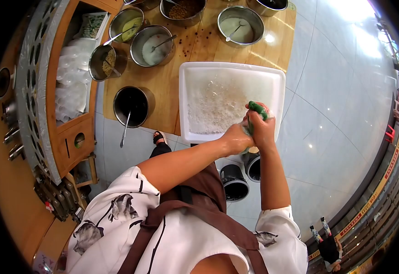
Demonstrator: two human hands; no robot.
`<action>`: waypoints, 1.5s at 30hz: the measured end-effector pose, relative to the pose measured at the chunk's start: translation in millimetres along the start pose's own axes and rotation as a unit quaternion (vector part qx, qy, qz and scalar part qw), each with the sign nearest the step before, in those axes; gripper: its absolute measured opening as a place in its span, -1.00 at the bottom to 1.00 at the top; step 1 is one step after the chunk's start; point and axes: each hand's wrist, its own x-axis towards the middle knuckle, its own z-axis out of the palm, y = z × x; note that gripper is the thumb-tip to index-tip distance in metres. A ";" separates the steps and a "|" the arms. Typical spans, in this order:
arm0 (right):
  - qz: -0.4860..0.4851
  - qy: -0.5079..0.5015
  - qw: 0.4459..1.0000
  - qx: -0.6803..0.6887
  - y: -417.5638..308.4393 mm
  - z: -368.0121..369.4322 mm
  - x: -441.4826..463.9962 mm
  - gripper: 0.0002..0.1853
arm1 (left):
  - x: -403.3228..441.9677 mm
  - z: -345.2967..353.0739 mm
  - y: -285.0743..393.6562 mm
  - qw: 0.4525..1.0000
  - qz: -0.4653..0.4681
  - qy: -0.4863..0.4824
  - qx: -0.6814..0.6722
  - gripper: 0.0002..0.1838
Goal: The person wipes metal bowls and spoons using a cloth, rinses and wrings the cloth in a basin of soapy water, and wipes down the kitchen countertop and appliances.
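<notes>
Left hand (237,139) and right hand (262,128) pressed together, fingers curled tightly round a crumpled green cloth-like piece (257,109). Most of it hidden in the grip; green shows at the top of the fists. Exact finger overlap hard to make out.

Below and ahead-left of the hands: shallow white rectangular tray (184,105) with cloudy, foamy liquid (215,102); near right part obscured by the hands. Its right rim lies just past the right hand, covering some of the pale wooden bench (166,84) edge. Beyond, grey tiled floor (327,123) gives wide room.

Well left: round steel pot (150,107), dark contents indistinct, spoon handle (125,131) jutting past the bench edge. Far ahead: steel bowls (188,22), some cut off by the frame.
</notes>
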 end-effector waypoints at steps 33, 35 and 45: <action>0.040 -0.063 0.989 -0.131 113.6 132.4 -142.6 -0.61 | -194.3 -200.4 -161.9 0.946 -0.058 -0.179 -0.263 -0.61; 0.007 -0.076 0.982 -0.172 107.7 160.6 -165.3 -0.63 | -226.0 -219.4 -173.5 0.942 -0.076 -0.121 -0.304 -0.61; -0.016 -0.187 0.971 -0.150 109.6 265.3 -263.9 -0.91 | -309.3 -332.1 -257.7 0.953 -0.016 0.089 -0.291 -0.73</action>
